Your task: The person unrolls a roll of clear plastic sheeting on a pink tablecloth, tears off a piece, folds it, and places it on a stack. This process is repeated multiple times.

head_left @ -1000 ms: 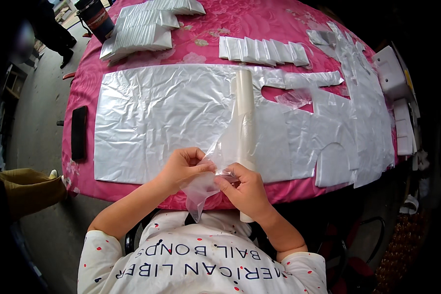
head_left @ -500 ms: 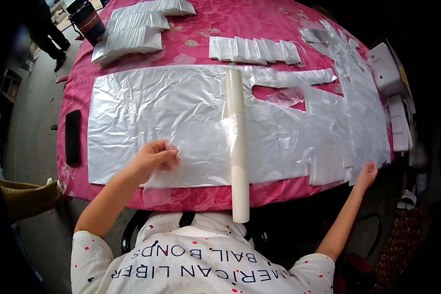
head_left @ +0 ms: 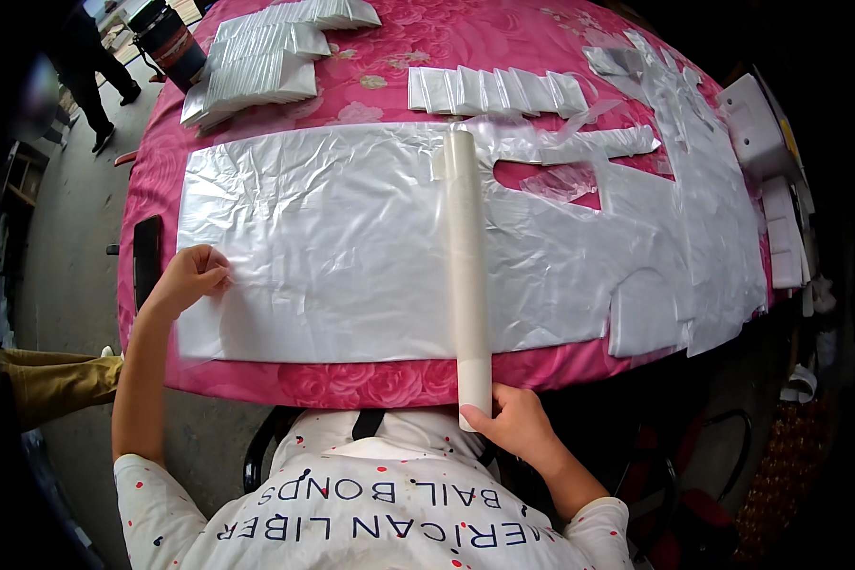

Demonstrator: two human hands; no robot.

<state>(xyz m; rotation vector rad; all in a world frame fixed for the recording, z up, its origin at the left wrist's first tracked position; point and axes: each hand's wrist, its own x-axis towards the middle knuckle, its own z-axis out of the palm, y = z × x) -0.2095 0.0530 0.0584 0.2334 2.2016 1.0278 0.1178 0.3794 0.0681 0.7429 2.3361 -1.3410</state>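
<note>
A stack of silvery-white plastic bags (head_left: 351, 256) lies flattened across the table, with cut-out handles toward the right. Across its middle rests a long white cardboard tube (head_left: 467, 237), running front to back, its near end jutting past the table edge. My right hand (head_left: 518, 423) grips that near end, thumb on top. Over at the left part of the stack, my left hand (head_left: 197, 277) is closed in a pinch on thin clear plastic film, which is hard to tell from the bags beneath.
Folded silvery packets (head_left: 256, 71) stand in rows at the far left, and another row of packets (head_left: 494, 92) lies beyond the tube. A black phone (head_left: 147, 256) sits at the left edge beside a pink floral tablecloth (head_left: 370, 383). White boxes (head_left: 755, 128) stand at the right.
My left hand has moved left, drawing the clear film over the stack. My right hand has come from the right table edge to the tube's near end.
</note>
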